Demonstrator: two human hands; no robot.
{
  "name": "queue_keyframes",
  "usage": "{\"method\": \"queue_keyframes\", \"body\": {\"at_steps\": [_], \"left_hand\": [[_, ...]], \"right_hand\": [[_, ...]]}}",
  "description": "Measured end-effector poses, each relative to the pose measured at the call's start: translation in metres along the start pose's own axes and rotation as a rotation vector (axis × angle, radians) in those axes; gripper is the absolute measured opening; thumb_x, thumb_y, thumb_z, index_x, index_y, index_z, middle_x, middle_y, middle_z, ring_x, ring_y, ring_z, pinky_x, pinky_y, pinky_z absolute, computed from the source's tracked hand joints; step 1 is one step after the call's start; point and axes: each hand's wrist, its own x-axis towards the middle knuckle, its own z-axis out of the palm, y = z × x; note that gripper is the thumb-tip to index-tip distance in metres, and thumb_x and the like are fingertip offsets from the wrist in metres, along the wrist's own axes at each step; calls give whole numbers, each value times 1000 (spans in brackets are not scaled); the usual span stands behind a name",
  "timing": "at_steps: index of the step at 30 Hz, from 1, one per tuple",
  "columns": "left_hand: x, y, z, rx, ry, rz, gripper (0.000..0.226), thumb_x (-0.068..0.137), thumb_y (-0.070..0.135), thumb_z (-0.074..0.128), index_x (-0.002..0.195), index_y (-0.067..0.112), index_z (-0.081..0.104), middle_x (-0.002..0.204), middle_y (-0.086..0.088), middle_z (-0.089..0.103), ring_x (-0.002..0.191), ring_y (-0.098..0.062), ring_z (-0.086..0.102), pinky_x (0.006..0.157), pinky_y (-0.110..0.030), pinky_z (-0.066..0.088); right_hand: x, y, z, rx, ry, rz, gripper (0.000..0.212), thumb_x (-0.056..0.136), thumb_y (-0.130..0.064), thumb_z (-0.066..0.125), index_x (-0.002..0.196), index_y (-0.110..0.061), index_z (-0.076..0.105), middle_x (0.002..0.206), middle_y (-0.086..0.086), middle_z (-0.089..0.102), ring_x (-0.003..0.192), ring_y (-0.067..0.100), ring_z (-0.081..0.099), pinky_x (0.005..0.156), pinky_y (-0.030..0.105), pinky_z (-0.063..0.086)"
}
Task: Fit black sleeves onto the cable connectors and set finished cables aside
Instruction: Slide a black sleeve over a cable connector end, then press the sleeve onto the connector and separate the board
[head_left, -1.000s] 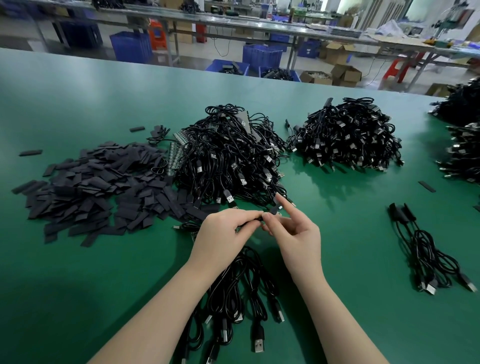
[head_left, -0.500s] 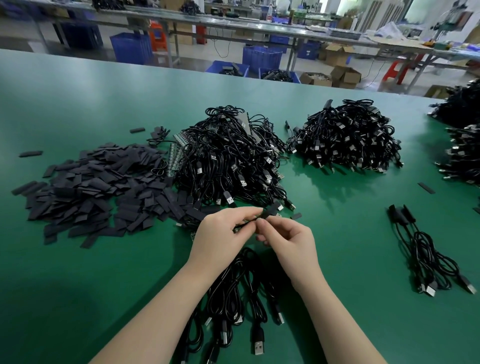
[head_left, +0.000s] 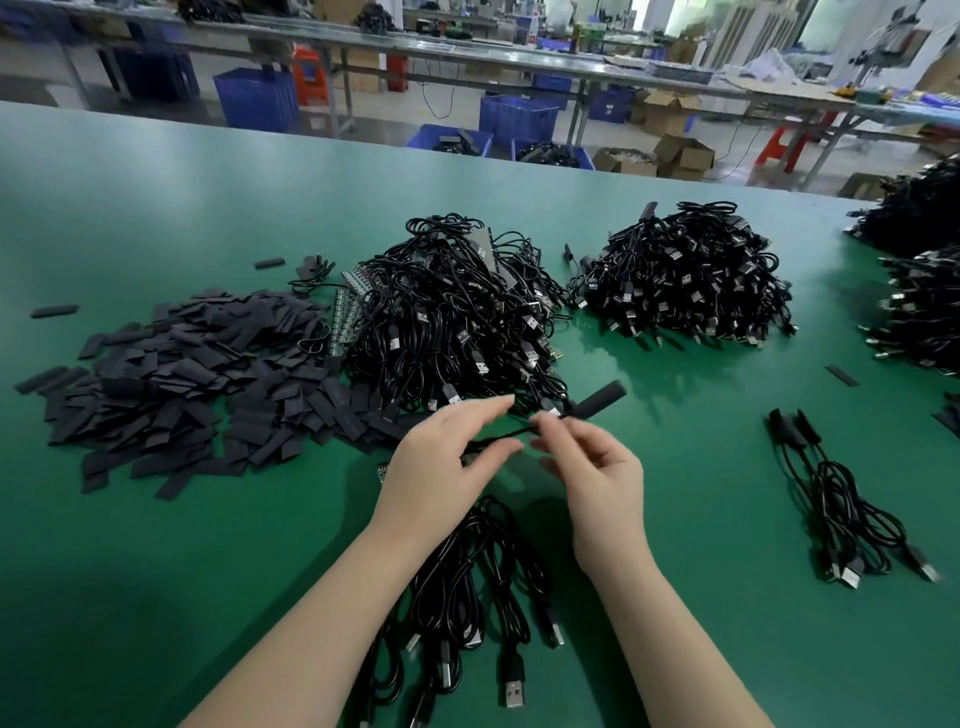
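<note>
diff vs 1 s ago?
The black sleeve now sticks out up and to the right of the right hand, which pinches the cable behind it. The left hand has loosened, fingers spread around the cable. The sleeve pile, cable heaps and finished cables are unchanged.

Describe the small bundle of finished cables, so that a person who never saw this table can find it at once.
On the green table, look right of both hands, away from the big cable heaps at the back. The small bundle of finished cables lies alone there. Unlike its neighbours, it is only a few cables, with black sleeves fitted at the far ends.
</note>
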Motion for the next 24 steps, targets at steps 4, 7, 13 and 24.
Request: {"method": "queue_keyframes", "body": {"at_steps": [4, 7, 13, 24], "left_hand": [[1, -4, -2, -59, 16, -79, 30, 98, 32, 55, 128, 32, 61, 111, 23, 63, 107, 8, 56, 89, -10, 45], [1, -6, -2, -39, -16, -131, 25, 99, 29, 55, 122, 31, 65, 103, 22, 65, 100, 11, 57, 83, -14, 49], [0, -3, -2, 48, -79, -148, 25, 99, 27, 53, 120, 32, 67, 113, 16, 68, 97, 2, 61, 84, -24, 53], [7, -11, -13, 119, 168, -268, 26, 99, 18, 50, 117, 25, 68, 110, 6, 65, 63, -7, 59, 59, -25, 50]], "right_hand": [[14, -44, -29, 157, 149, -140, 15, 88, -27, 70, 74, -25, 77, 80, 2, 76, 77, 16, 69, 75, 27, 57], [25, -73, -68, -338, 327, -274, 14, 91, -31, 69, 79, -25, 74, 70, -6, 74, 61, 8, 67, 59, 21, 53], [52, -50, -138, -1335, 400, -34, 23, 96, -20, 53, 91, -7, 72, 82, 15, 69, 75, 36, 61, 69, 37, 51], [67, -31, -174, -1931, 427, 125, 25, 91, -3, 49, 113, -2, 62, 113, 18, 57, 106, 36, 49, 81, 38, 42]]}}
